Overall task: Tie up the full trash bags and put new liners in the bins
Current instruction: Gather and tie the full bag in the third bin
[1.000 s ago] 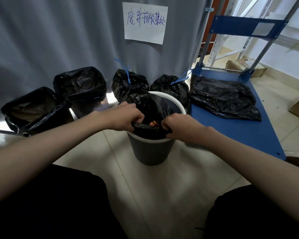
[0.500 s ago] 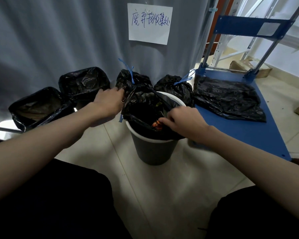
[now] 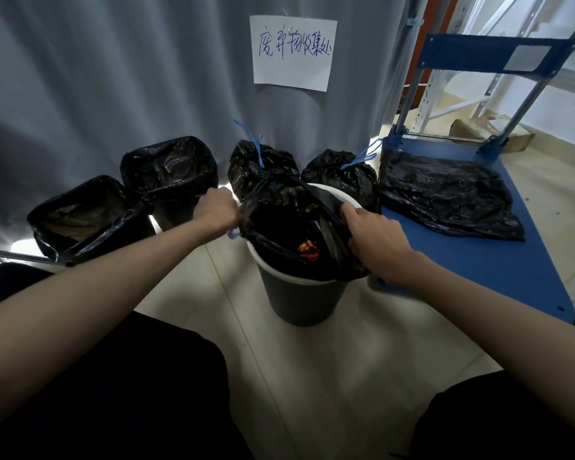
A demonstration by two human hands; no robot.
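Note:
A grey round bin (image 3: 299,298) with a white rim stands on the floor between my knees. Inside it sits a black trash bag (image 3: 279,207) with orange scraps at the bottom. My left hand (image 3: 217,210) grips the bag's left edge, where a bit of blue drawstring shows below the fist. My right hand (image 3: 374,242) grips the bag's right edge and pulls it out over the rim. Behind the bin stand two tied black bags (image 3: 256,164) (image 3: 342,175) with blue ties.
Two lined bins (image 3: 170,167) (image 3: 80,214) stand at the left by a grey curtain with a paper sign (image 3: 292,53). A blue cart platform (image 3: 498,260) at the right carries flat black liners (image 3: 445,194). Cardboard boxes lie beyond it.
My hands, close together at the near rim a second ago, have moved apart to the bag's left and right edges. The bag mouth is stretched wide and lifted off the rim.

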